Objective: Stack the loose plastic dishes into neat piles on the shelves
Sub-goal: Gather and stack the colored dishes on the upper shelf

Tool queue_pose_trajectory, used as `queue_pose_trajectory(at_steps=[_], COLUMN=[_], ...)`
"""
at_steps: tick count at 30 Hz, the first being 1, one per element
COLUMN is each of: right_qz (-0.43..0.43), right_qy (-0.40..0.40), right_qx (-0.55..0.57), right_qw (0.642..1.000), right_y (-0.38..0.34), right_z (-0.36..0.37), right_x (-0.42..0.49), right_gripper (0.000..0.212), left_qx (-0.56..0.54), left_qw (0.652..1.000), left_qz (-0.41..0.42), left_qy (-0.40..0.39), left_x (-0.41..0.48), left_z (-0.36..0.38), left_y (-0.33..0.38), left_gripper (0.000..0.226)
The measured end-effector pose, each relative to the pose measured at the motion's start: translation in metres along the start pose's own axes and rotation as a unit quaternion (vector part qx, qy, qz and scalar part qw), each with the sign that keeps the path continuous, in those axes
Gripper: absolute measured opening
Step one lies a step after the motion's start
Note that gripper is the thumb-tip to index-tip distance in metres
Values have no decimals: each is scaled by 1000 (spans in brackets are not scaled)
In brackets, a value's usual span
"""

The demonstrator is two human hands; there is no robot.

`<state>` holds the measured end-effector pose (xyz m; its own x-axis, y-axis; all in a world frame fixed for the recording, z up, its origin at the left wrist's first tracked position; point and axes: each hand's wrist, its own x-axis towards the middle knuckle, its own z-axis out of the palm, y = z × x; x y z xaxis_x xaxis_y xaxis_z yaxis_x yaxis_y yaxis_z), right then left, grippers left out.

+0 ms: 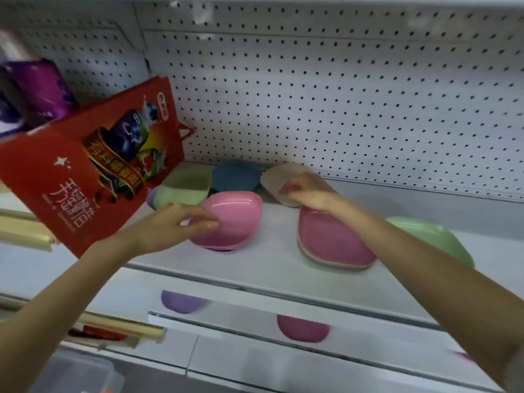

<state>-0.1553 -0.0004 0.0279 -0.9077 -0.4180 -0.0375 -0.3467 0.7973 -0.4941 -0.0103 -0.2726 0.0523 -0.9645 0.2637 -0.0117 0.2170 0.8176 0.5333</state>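
Both bare forearms reach up from the lower corners toward the white metal shelf (269, 268). The left hand (175, 222) has thumb and fingers curled onto the near rim of a pink rounded-square plastic dish (235, 219), which sits nested on at least one more dish. The right hand (309, 191) is further back, its fingers curled over the edge of a beige rounded-square plastic dish (279, 180) that stands tilted on its side. Blur softens the grip, but it reads as a hold.

Directly under the right wrist lies a flat stack of oval plastic plates, a pink one on top (334, 245). Outside the right forearm sits a pale green plastic dish (433, 236), partly hidden by the arm. Just beyond the left fingers, a light green plastic dish (184, 185) and a dark blue plastic dish (236, 174) lie loose. A red printed gift bag (93, 165) leans to the left of that hand.

These dishes look like thin moulded plastic: light, stiff, unlikely to break, with a glossy surface that probably slips. A rim pinch, thumb inside and fingers beneath, should be enough for one dish. Like shapes should nest if the corners are lined up and the dish is lowered straight. The likely trouble is a light pile skating across the smooth shelf when nudged.
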Motion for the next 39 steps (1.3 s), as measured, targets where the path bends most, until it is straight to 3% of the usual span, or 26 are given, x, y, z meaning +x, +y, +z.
queue_pose_trajectory(at_steps=[2,4,9,14,19,24,31,33,36,39], right_qz=[24,46,73,96,106,59,18,3,2,15], right_qy=[19,10,0,3,86,150,176,171,128,89], right_qx=[-32,-55,-100,-132,-149,-41,26,37,-12,-129], right_qw=[999,997,992,987,979,986,984,985,992,987], right_y=[-10,-18,-25,-21,-26,-54,-53,-45,-29,-9], right_z=[6,11,25,39,37,-4,-53,-59,-59,-51], right_x=[13,22,38,45,43,18,-58,-88,-129,-159], right_gripper=[30,33,31,27,19,16,2,6,8,5], left_qx=[-41,-83,-149,-111,-88,-56,-45,-70,-78,-82], left_qw=[999,997,989,993,994,994,992,989,982,972], left_qz=[-1,-2,0,31,58,85,110,97,92,88], left_qy=[5,6,1,1,-35,-44,46,85,148,202], left_x=[-6,-8,-8,1,10,16,18,21,31,38], left_z=[-5,-6,4,14,22,33,38,34,22,7], left_y=[-9,-18,-34,-36,-35,-29,-21,-14,-4,7], left_gripper=[43,30,24,19,15,17,10,10,11,12])
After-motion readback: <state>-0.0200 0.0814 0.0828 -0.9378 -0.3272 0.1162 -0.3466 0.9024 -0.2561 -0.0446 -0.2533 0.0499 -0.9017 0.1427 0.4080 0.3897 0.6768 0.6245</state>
